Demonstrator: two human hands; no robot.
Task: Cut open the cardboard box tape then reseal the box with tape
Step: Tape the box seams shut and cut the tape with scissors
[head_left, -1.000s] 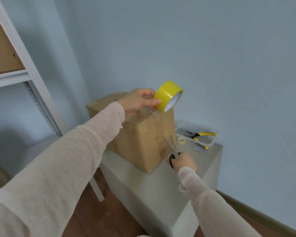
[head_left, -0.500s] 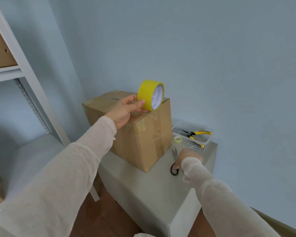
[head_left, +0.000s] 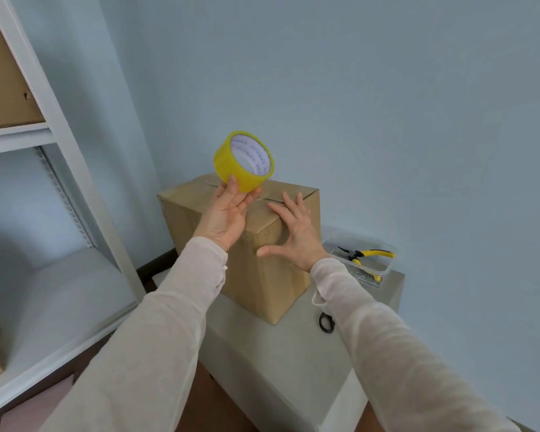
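Observation:
A brown cardboard box (head_left: 264, 275) stands on a grey cabinet top (head_left: 287, 353), with a seam running along its lid. My left hand (head_left: 226, 215) pinches a yellow tape roll (head_left: 243, 162) between thumb and fingertips, lifted above the box's top. My right hand (head_left: 296, 233) lies with spread fingers over the box's near top corner, thumb down the front face. One black loop of the scissors (head_left: 326, 322) shows on the cabinet beside the box; my right sleeve hides the rest.
A clear plastic tub (head_left: 384, 269) holding yellow-handled pliers (head_left: 371, 254) sits at the cabinet's back right, against the blue wall. A white metal shelf unit (head_left: 60, 141) with cardboard boxes stands to the left. Wooden floor shows below.
My right hand let go of the scissors, left them on the cabinet and rose onto the box's top corner. My left hand turned the tape roll and lifted it slightly.

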